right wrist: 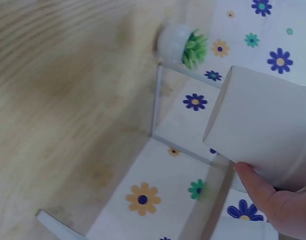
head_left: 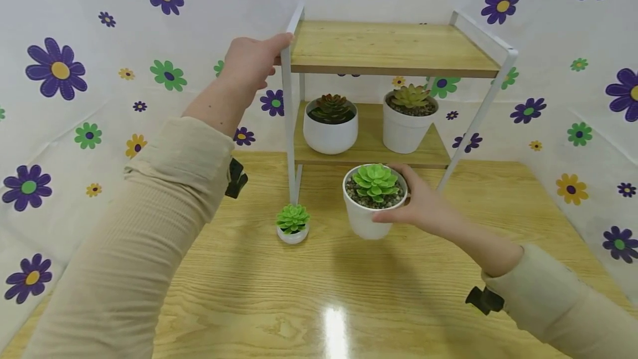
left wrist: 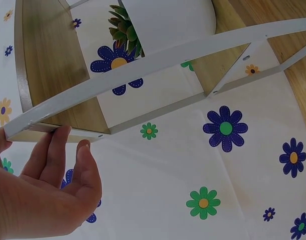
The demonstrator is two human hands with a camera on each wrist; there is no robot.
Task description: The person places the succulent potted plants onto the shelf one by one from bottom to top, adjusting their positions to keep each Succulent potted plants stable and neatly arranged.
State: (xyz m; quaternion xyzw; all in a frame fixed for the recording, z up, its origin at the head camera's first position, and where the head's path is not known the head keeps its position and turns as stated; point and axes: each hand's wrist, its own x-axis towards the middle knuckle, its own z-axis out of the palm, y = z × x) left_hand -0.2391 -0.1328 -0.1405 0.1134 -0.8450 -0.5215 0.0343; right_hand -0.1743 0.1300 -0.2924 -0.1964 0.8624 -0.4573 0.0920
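Observation:
My right hand (head_left: 421, 204) grips a white pot with a bright green succulent (head_left: 370, 226) by its right side. The pot is raised above the table, in front of a two-tier shelf (head_left: 389, 46). In the right wrist view, that white pot (right wrist: 265, 125) is tilted in the picture, with a finger along its side. My left hand (head_left: 249, 65) holds the shelf's upper left front corner. In the left wrist view, fingertips (left wrist: 60, 134) curl beneath the shelf's top board beside the white metal frame (left wrist: 117, 79).
On the lower board stand a round white pot with a dark reddish succulent (head_left: 331, 133) and a white pot with a yellow-green succulent (head_left: 406, 129). A small potted succulent (head_left: 293, 226) sits on the wooden table (head_left: 249, 292) by the shelf's left leg. Flower-patterned cloth (head_left: 114, 181) hangs behind.

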